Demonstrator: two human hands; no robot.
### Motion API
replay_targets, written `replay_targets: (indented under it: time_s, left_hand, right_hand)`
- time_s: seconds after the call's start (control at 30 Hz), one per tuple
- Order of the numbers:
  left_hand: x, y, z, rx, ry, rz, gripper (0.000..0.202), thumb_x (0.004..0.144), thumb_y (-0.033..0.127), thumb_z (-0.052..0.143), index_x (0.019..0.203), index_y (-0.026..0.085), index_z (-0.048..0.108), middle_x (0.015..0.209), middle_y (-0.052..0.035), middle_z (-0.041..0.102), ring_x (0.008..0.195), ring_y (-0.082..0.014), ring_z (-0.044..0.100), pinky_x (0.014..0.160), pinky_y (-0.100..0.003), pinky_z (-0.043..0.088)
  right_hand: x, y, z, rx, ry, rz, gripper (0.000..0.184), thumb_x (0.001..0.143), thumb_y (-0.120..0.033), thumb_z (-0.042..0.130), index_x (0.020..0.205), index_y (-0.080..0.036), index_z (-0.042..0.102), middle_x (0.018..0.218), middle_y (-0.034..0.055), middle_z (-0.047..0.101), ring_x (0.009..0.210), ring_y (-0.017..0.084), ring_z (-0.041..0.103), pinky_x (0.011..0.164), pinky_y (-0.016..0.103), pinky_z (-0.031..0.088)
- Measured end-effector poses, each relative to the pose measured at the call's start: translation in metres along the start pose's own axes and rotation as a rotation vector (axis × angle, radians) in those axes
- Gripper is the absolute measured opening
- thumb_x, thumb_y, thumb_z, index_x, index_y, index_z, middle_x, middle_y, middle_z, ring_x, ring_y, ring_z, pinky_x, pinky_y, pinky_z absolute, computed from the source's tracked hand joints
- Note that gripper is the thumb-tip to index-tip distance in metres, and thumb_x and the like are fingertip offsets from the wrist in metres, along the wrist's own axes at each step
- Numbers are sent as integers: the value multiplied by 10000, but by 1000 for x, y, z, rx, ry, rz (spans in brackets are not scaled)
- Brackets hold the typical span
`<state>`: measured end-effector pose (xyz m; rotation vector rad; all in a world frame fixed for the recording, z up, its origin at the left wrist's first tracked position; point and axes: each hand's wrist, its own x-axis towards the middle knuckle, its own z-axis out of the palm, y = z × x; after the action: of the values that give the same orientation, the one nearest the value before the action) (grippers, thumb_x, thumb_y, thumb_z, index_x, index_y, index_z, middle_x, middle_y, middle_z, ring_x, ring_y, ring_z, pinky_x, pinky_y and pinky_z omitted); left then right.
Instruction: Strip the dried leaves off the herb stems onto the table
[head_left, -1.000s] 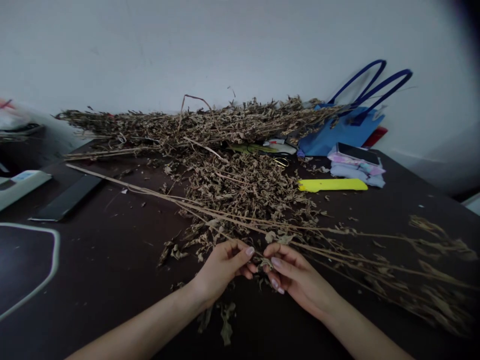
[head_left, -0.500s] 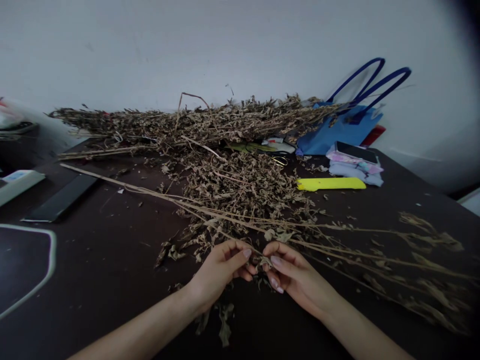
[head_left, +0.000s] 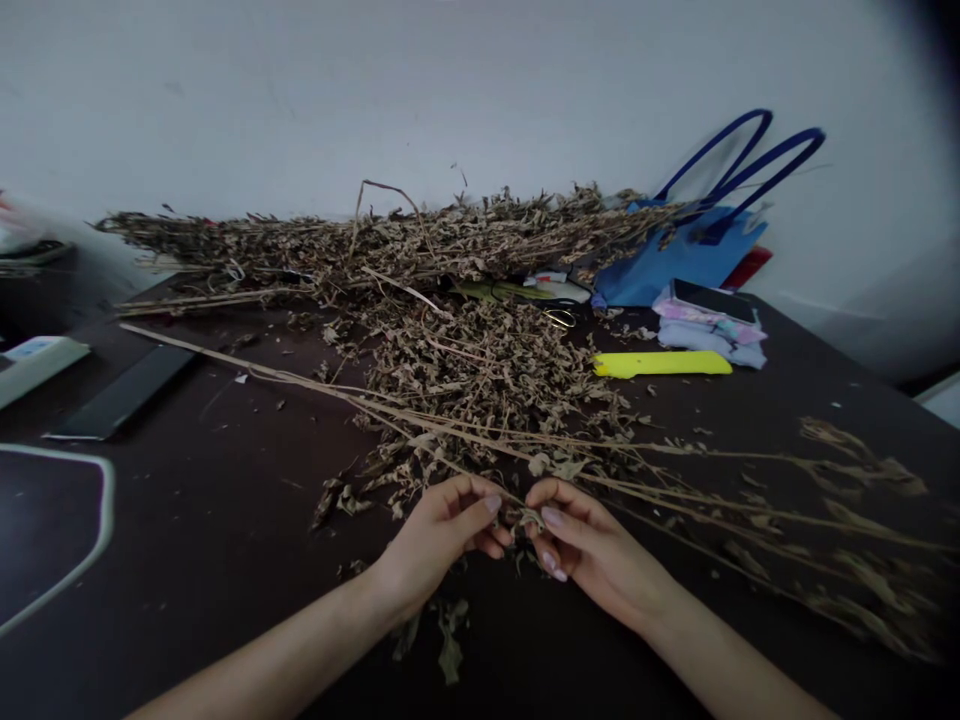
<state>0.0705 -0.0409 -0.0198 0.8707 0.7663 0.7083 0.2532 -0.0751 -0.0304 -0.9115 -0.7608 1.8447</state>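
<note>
My left hand is closed, thumb and fingers pinching a thin dried plant stem near the front of the table. Close beside it, my right hand pinches a dried leaf on the same plant; the fingertips hide part of it. Several long bare stalks run from the left across to leafy ends at the right, passing just beyond both hands. Behind them lies a heap of loose dried leaves. A few crumpled leaves lie in front, below my left hand.
A thick bundle of dried plants lies along the wall. To its right stand a blue bag and a phone on folded cloth. A yellow-handled tool and scissors lie nearby. At left are a black flat object and a white cable.
Both hands stay almost in place, still pinching the stem and leaf. The leaf at the right fingertips has turned slightly, and the view has shifted very little.
</note>
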Motion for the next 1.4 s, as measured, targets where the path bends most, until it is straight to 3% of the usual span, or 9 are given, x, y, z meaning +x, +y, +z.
replay_targets:
  time_s: [0.27,0.47,0.57,0.73,0.87,1.03,1.4]
  left_hand:
    - [-2,4,3,118,23,-4,248,801,321,603,867,87,553,780,-63,615,656,-115,592,571,-206,485]
    - [-8,16,0,549,20,44,291,869,385,468,938,123,576,680,-50,626,509,-126,586,461,-214,465]
    - [-11,21,-4,882,126,227,234,879,331,460,851,163,620,617,-27,609,496,-113,552,480,-204,425]
    - [-10,19,-12,1209,256,638,125,850,200,504,877,187,625,826,-44,631,747,-151,585,687,-246,449]
    - [-5,16,-17,1267,207,802,198,846,156,501,1011,193,605,968,-71,596,906,-176,557,814,-295,453]
    - [-1,14,-20,1251,69,709,224,869,159,466,1045,199,599,1030,-74,599,927,-175,567,812,-286,467]
    - [0,10,-19,1212,5,726,224,893,181,440,1013,189,628,950,-78,617,846,-160,585,766,-253,462]
  right_hand:
    - [0,0,-1,-3,1,4,129,797,-246,633,893,-176,584,706,-1,572,505,56,496,442,169,343]
    - [-2,-1,1,-1,-2,-9,138,791,-251,640,888,-174,579,704,3,582,498,57,491,438,171,338]
    - [-2,-3,2,-7,0,-6,147,787,-257,644,887,-171,577,703,5,583,502,57,492,440,171,338]
    - [-2,-2,3,-48,7,-18,132,797,-252,633,883,-171,576,710,9,587,512,60,491,449,175,339]
    - [-3,0,2,-82,9,-21,139,801,-267,631,887,-172,575,717,11,580,524,67,491,462,186,346]
    - [-3,0,2,-111,9,-27,150,796,-284,635,880,-176,573,711,6,578,521,70,481,459,189,338]
    - [-3,1,4,-177,-3,-30,153,805,-291,626,883,-170,572,713,0,565,533,67,488,468,190,344]
